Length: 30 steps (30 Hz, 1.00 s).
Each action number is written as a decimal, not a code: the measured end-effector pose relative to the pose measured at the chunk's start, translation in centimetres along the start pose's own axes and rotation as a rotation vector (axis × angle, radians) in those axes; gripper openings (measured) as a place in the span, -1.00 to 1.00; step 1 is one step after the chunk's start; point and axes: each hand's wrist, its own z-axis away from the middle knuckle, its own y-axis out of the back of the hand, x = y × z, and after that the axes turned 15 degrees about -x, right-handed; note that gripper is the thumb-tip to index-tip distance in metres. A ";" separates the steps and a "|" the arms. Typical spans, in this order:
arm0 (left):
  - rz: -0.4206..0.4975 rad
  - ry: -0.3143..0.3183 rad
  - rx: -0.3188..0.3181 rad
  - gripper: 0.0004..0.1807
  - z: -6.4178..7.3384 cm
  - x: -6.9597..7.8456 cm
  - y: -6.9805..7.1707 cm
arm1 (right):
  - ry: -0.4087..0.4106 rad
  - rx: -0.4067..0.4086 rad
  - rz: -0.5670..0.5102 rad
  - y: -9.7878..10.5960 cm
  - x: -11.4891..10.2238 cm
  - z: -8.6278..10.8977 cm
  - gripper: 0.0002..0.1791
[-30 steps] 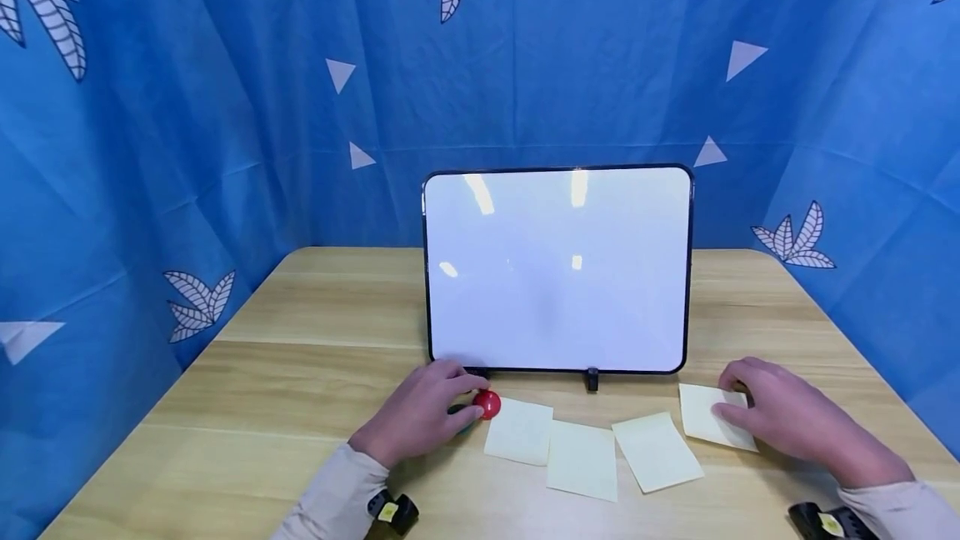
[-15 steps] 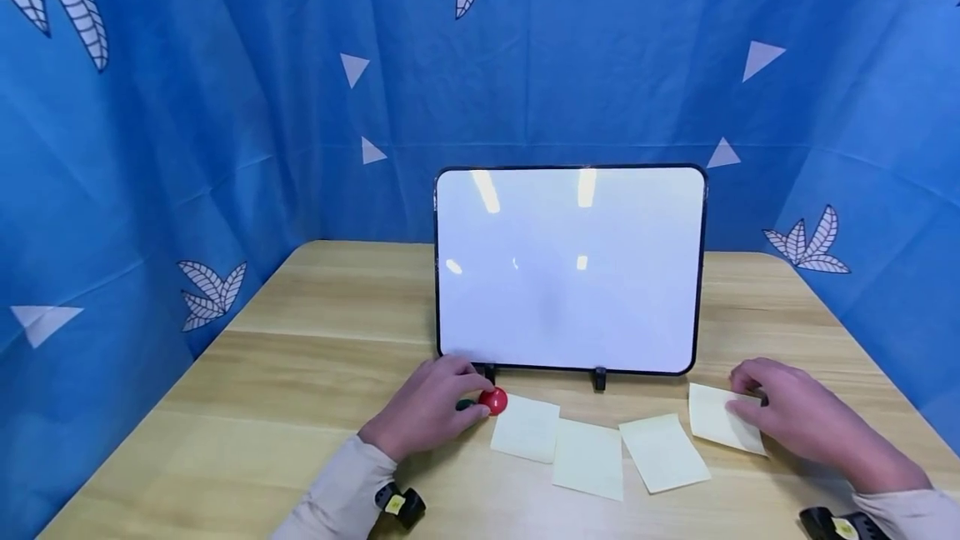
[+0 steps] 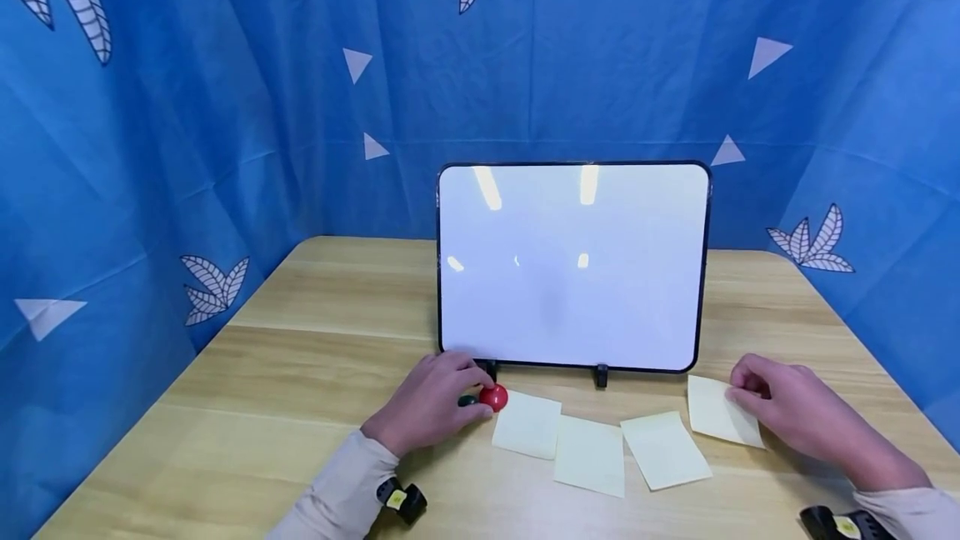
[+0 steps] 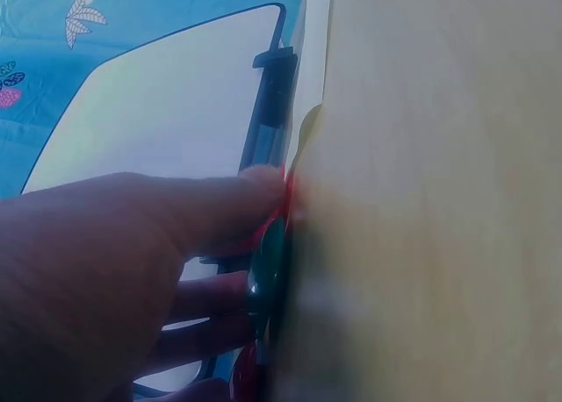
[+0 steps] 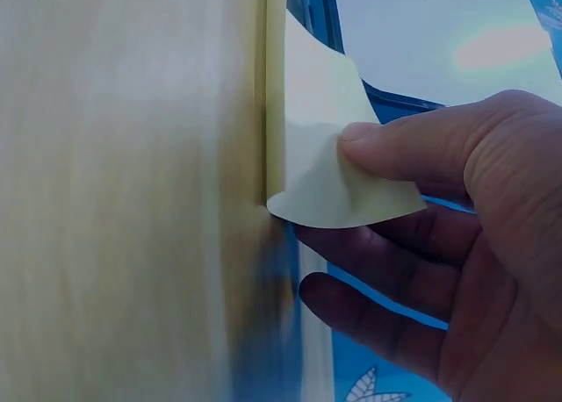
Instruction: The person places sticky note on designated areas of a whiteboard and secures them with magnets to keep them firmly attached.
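In the head view my left hand is low at the whiteboard's left foot, thumb and fingertip pinching a glossy red round magnet. A dark green magnet lies beside it under the fingers, and part of another red one shows at the bottom of the left wrist view. My right hand grips the rightmost pale yellow sticky note between thumb and fingers. That note's held corner curls up off the table in the right wrist view, while its far part stays low.
A blank whiteboard with a black frame stands upright on small black feet. Three more pale sticky notes, left, middle and right, lie on the wooden table. A blue patterned curtain surrounds it.
The head view has shifted slightly. My right hand's fingers have closed on the note's right edge and lifted its corner. My left hand keeps hold of the red magnet in the same place.
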 end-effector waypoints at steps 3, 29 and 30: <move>-0.002 -0.003 -0.001 -0.69 0.0 0.0 0.0 | 0.023 0.020 -0.018 -0.1 0.1 0.0 -0.89; 0.019 0.014 -0.010 -0.65 -0.2 -0.2 0.0 | 0.061 0.187 -0.043 0.1 -0.4 -0.4 -0.89; 0.017 0.013 -0.009 -0.66 -0.2 -0.2 0.0 | 0.063 0.192 -0.040 0.0 -0.4 -0.4 -0.89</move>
